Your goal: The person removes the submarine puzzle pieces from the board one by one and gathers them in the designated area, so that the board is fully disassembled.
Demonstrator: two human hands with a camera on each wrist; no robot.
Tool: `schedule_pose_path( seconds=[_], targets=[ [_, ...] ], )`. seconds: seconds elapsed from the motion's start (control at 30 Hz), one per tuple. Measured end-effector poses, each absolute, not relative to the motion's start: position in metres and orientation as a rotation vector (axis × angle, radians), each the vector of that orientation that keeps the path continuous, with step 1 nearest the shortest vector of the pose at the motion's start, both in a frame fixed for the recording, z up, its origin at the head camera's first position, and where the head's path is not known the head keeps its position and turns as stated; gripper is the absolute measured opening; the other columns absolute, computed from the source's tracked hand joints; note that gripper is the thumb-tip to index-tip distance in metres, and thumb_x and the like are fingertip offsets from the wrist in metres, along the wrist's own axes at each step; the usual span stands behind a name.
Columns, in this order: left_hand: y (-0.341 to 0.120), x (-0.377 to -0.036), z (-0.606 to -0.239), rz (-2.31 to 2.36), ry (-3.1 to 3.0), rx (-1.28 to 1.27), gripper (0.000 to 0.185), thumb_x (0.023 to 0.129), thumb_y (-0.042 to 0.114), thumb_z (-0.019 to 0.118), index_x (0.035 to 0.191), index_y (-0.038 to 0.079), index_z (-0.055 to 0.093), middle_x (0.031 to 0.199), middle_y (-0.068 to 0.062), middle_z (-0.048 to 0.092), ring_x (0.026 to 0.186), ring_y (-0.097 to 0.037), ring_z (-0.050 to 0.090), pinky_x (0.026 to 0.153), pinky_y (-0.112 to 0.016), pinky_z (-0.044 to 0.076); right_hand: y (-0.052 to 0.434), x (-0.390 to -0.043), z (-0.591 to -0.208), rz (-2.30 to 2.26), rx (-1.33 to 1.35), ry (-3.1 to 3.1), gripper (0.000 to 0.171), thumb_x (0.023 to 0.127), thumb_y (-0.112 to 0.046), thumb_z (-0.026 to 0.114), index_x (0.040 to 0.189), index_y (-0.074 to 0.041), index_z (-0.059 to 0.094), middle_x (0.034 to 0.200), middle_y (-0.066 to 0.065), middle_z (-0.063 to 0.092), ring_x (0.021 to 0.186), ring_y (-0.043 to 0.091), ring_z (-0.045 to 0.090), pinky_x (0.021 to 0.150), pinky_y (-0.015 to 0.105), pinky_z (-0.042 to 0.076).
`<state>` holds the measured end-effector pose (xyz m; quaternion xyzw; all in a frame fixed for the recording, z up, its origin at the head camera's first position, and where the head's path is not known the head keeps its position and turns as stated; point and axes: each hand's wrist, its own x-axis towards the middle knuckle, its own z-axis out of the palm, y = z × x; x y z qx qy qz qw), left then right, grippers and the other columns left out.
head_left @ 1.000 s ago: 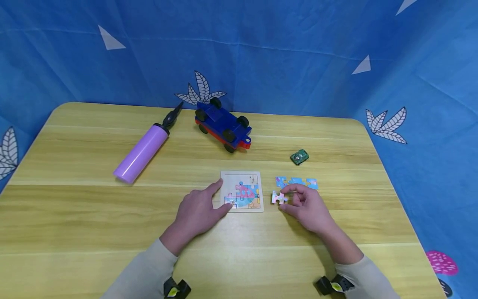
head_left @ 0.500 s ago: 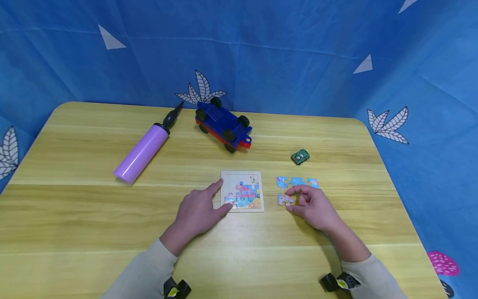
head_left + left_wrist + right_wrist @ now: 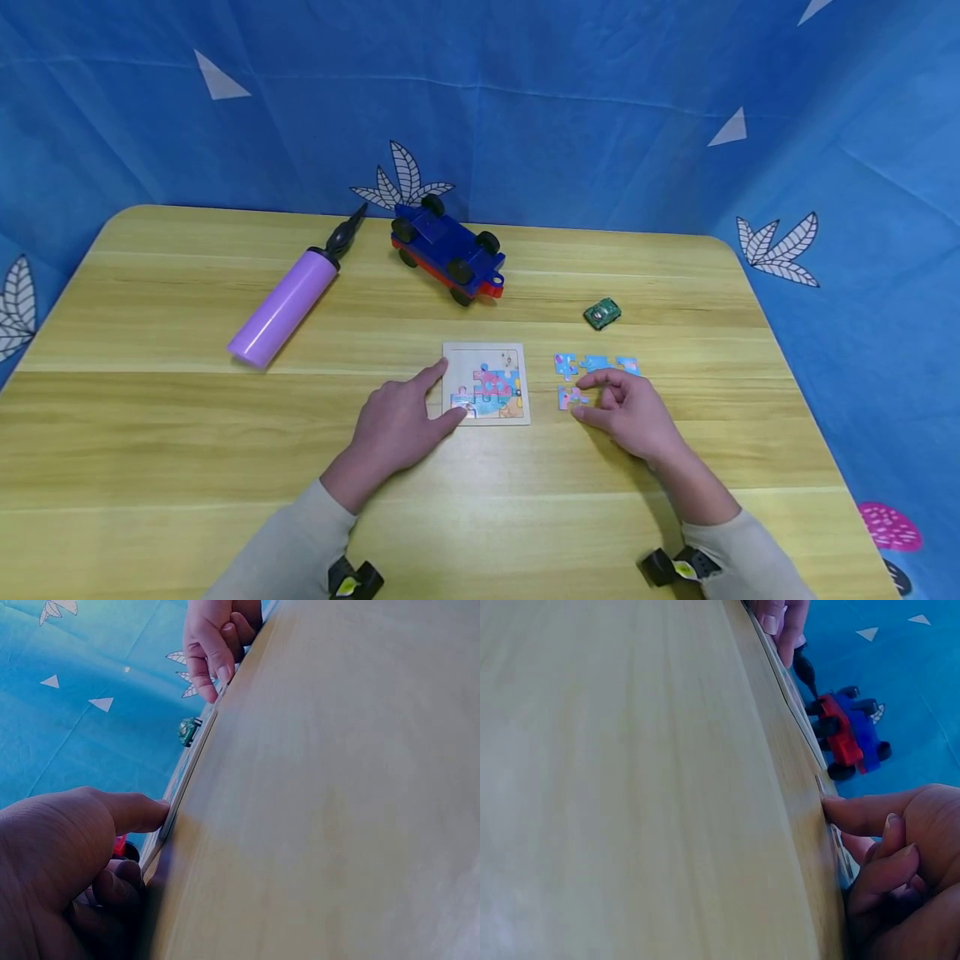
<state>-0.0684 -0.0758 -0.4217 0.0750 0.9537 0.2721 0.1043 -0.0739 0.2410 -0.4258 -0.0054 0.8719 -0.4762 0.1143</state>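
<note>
In the head view, a square jigsaw puzzle board (image 3: 461,358) lies on the table, partly filled with pink and blue pieces at its lower right. My left hand (image 3: 395,422) holds the board by its left side, with the index finger at the upper left edge and the thumb over the lower left corner. To the right, my right hand (image 3: 626,417) pinches a pink and blue jigsaw piece (image 3: 566,398) flat at the table between thumb and index finger. Behind it, a row of blue jigsaw pieces (image 3: 596,363) lies on the table, partly hidden by the hand.
A small green toy car (image 3: 602,314) sits behind the loose pieces. Farther back lies a blue and red toy vehicle (image 3: 450,248), wheels up. A purple hand pump (image 3: 287,308) with a black nozzle lies at the left. A blue cloth (image 3: 570,117) hangs behind the table (image 3: 187,467).
My right hand has moved slightly right with the jigsaw piece, which has turned and now lies below the loose row. My left hand and the board have not moved.
</note>
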Motion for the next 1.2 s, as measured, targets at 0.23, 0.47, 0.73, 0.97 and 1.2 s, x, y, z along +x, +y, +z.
schedule_pose_path(
  seconds=[0.23,0.47,0.73,0.97,1.2],
  targets=[
    [-0.076,-0.068,-0.421,0.801,2.817,0.222,0.077,0.087,0.051,0.073,0.149,0.012,0.05,0.121,-0.018,0.068,0.093,-0.03,0.068,0.071,-0.04,0.05,0.241,-0.075,-0.428,-1.373,0.0,2.571,0.026,0.083,-0.007,0.081,0.105,-0.004,0.069,0.057,-0.002,0.035,0.05,0.011,0.033,0.058,0.03,0.036],
    [-0.075,-0.068,-0.422,0.791,2.82,0.216,0.076,0.087,0.052,0.073,0.148,0.013,0.051,0.114,-0.018,0.07,0.085,-0.027,0.066,0.067,-0.038,0.048,0.239,-0.076,-0.428,-1.388,-0.002,2.571,0.025,0.083,-0.008,0.081,0.105,-0.004,0.069,0.057,-0.001,0.035,0.05,0.011,0.032,0.058,0.03,0.037],
    [-0.076,-0.068,-0.422,0.801,2.836,0.24,0.075,0.087,0.05,0.073,0.148,0.012,0.052,0.113,-0.017,0.07,0.084,-0.027,0.066,0.067,-0.039,0.048,0.239,-0.076,-0.428,-1.375,-0.004,2.581,0.025,0.083,-0.009,0.082,0.105,-0.005,0.07,0.057,-0.002,0.034,0.05,0.011,0.032,0.058,0.03,0.038],
    [-0.076,-0.068,-0.422,0.79,2.824,0.231,0.077,0.087,0.052,0.072,0.149,0.012,0.05,0.121,-0.017,0.068,0.095,-0.03,0.067,0.073,-0.041,0.05,0.237,-0.075,-0.426,-1.429,0.027,2.558,0.029,0.082,-0.012,0.084,0.107,-0.005,0.07,0.057,-0.002,0.034,0.049,0.01,0.031,0.055,0.029,0.035],
    [-0.076,-0.068,-0.422,0.79,2.824,0.231,0.077,0.087,0.052,0.072,0.149,0.012,0.05,0.119,-0.017,0.069,0.092,-0.029,0.067,0.072,-0.041,0.05,0.219,-0.071,-0.422,-1.555,-0.014,2.506,0.035,0.08,-0.006,0.084,0.112,-0.003,0.069,0.059,-0.002,0.032,0.051,0.01,0.031,0.054,0.026,0.035]
  ],
)
